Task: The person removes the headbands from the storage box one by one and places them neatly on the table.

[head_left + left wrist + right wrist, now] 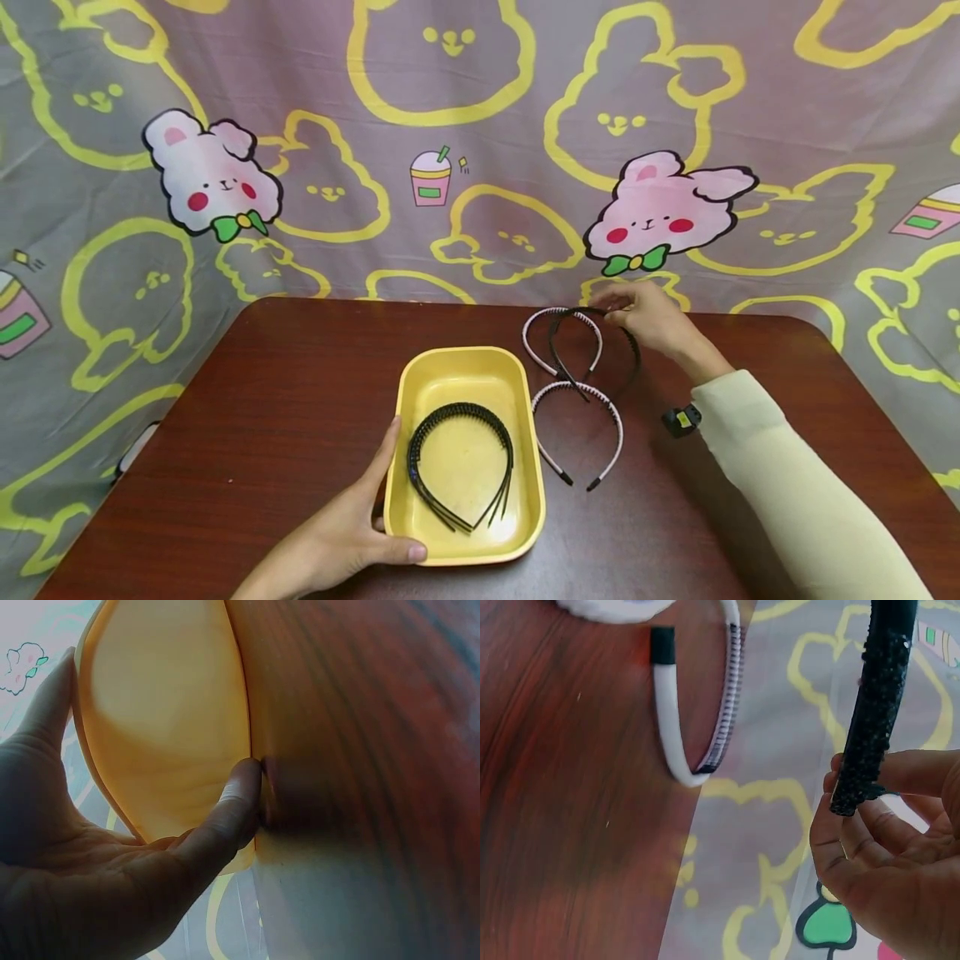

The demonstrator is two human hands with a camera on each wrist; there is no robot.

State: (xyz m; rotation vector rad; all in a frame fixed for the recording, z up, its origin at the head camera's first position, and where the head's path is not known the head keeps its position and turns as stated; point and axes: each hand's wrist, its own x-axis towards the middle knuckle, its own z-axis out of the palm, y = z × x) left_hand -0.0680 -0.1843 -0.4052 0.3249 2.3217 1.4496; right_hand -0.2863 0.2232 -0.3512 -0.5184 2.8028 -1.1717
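My left hand [341,525] grips the yellow tray [457,385] at its near left corner, thumb on the near rim and fingers along the left wall. Several black headbands [461,408] lie nested together inside the tray. At the far right of the table, my right hand [652,315] pinches a black headband [876,712] near the top of its arch. Its surface looks rough and dark in the right wrist view. Behind it in the head view is one white headband [527,333]; a second white headband [621,433] lies nearer, beside the tray's right wall.
The brown wooden table [300,392] runs back to a curtain [510,83] printed with cartoon rabbits. A small black device [681,420] sits at my right cuff.
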